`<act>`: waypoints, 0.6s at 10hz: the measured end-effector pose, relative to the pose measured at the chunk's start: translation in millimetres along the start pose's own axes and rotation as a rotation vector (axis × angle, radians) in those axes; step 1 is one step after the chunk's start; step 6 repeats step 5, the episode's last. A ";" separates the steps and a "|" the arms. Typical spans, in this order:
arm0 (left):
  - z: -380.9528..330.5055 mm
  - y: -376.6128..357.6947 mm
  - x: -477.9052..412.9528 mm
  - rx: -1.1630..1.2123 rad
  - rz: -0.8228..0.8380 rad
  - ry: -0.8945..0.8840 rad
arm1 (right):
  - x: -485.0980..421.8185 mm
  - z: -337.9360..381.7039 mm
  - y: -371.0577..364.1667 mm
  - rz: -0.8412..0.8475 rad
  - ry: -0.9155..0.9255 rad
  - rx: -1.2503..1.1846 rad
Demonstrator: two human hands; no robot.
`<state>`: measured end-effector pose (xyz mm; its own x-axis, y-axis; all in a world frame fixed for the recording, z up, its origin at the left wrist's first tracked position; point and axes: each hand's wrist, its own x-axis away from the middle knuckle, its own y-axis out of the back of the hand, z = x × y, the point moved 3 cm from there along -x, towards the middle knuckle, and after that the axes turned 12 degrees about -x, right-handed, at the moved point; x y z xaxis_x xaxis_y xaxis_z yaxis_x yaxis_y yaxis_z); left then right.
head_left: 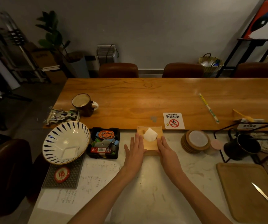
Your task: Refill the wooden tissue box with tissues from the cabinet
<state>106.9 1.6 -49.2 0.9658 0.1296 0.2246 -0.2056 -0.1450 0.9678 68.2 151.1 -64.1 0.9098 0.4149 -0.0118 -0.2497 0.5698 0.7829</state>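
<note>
Pale wood in the middle of it all: the square wooden tissue box (149,141) sits on the light speckled surface (146,191), its far edge right up against the long orange-brown wooden tabletop (146,97). A white tissue (150,134) pokes up in a peak from the slot in its lid. Both bare hands are on the box. The left hand (135,148) lies flat along the box's left side, fingers stretched out and together, touching the edge. The right hand (166,148) mirrors it along the right side, fingers straight too. Neither grip is closed; both palms are spread open and press against the box's flanks rather than curl around it.

Just left of the box, a black plastic tray (104,143) holds small colourful odds and ends, and beyond that a white bowl with dark blue strokes (66,142) tilts on a dark mat. Right of the box, a stack of round wooden coasters (195,141) stands near. Just beyond the box's far right corner lies a white no-smoking card (173,120). Far right of the box, a tan board (244,191) carries a knife (265,197).
</note>
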 end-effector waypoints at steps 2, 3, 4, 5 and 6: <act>-1.7 -0.3 -0.7 -0.142 0.009 0.004 | 5.0 3.5 1.4 0.040 -0.021 0.010; 0.2 9.9 -2.5 -0.178 0.071 0.010 | 1.5 14.1 17.2 0.103 -0.081 0.092; -1.4 22.6 -2.2 -0.145 0.102 0.013 | -3.9 27.9 36.6 0.256 -0.120 0.140; 1.7 48.8 -7.5 -0.187 0.153 0.061 | -19.8 50.9 57.3 0.384 -0.238 0.128; 1.7 48.8 -7.5 -0.187 0.153 0.061 | -19.8 50.9 57.3 0.384 -0.238 0.128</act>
